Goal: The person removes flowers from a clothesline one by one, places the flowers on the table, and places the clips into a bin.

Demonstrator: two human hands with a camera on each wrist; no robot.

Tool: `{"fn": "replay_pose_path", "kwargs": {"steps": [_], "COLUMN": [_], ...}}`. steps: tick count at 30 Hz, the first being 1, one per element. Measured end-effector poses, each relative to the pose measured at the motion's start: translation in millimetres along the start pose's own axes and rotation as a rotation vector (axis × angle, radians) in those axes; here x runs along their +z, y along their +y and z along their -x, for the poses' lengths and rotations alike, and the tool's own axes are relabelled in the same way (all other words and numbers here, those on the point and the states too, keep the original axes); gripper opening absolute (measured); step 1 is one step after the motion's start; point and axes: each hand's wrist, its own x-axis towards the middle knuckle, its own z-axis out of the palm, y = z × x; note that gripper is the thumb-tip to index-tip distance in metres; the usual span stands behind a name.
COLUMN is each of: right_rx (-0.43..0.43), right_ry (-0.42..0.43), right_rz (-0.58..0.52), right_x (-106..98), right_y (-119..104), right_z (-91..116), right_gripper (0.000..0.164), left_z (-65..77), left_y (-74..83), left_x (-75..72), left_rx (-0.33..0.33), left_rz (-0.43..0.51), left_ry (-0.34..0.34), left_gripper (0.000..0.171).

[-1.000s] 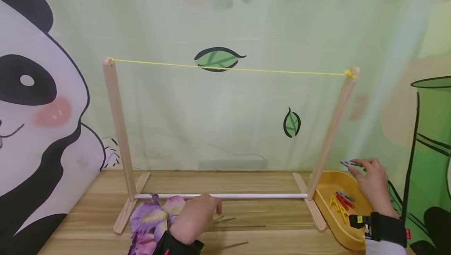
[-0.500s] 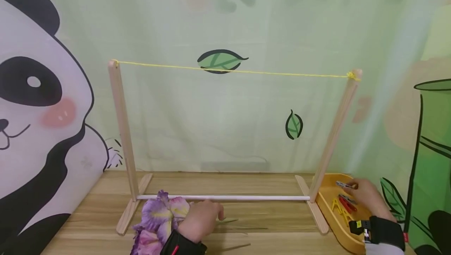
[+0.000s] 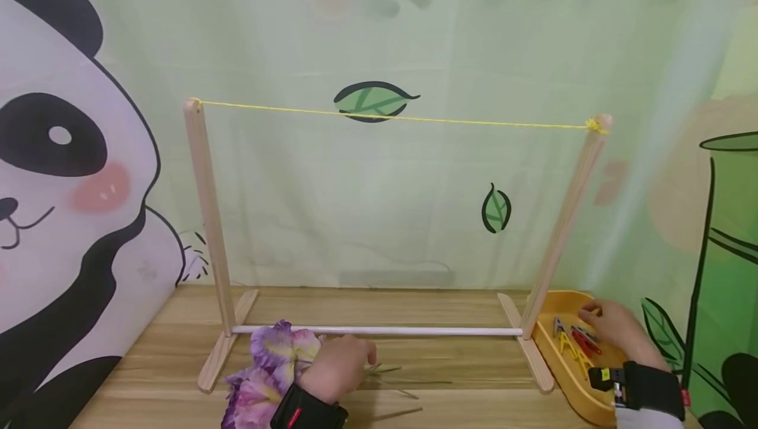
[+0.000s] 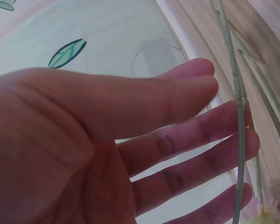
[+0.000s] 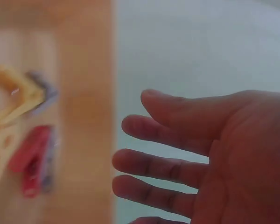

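My left hand lies over the green flower stems, beside purple and pink artificial flowers on the table. In the left wrist view its fingers are loosely extended. One stem crosses the fingertips without being pinched; whether they touch it I cannot tell. At the right, my right hand hovers at the far right side of a yellow tray, fingers relaxed and nothing between them. Inside the tray lie yellow clothespins, red clothespins and a grey clothespin beside the yellow ones.
Behind the flowers stands a frame with two wooden posts, a white rod low between them and a yellow string tied across the top. The tray sits close to the right post's foot. A printed curtain hangs behind.
My right hand came down into the tray and let go of the grey clothespin, which now lies near the yellow ones. My left hand has stayed over the stems, with the flowers shifting slightly.
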Motion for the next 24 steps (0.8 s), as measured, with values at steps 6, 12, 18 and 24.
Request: {"fn": "replay_pose_path", "kwargs": {"steps": [6, 12, 18, 24], "right_rx": [-0.142, -0.24, -0.37, -0.483], "right_ry": [0.066, 0.027, -0.066, -0.074], "right_rz": [0.037, 0.029, -0.073, -0.02], "right_x": [-25.2, -35.7, -23.2, -12.9], "right_y": [-36.8, -90.7, -133.9, -158.8], "right_z": [18.5, 34.8, 45.8, 37.5], "right_gripper": [0.048, 0.04, 0.038, 0.033], "left_z": [-2.7, -13.4, -23.7, -38.3], "left_y": [2.6, 2.9, 10.7, 17.4], "left_x": [-3.5, -11.8, -23.2, -35.7], "left_rx": [-0.01, 0.027, 0.079, 0.088], "left_rz": [0.03, 0.056, 0.121, 0.123], "left_ry": [0.018, 0.096, 0.204, 0.365], "left_gripper": [0.027, 0.023, 0.019, 0.023]}}
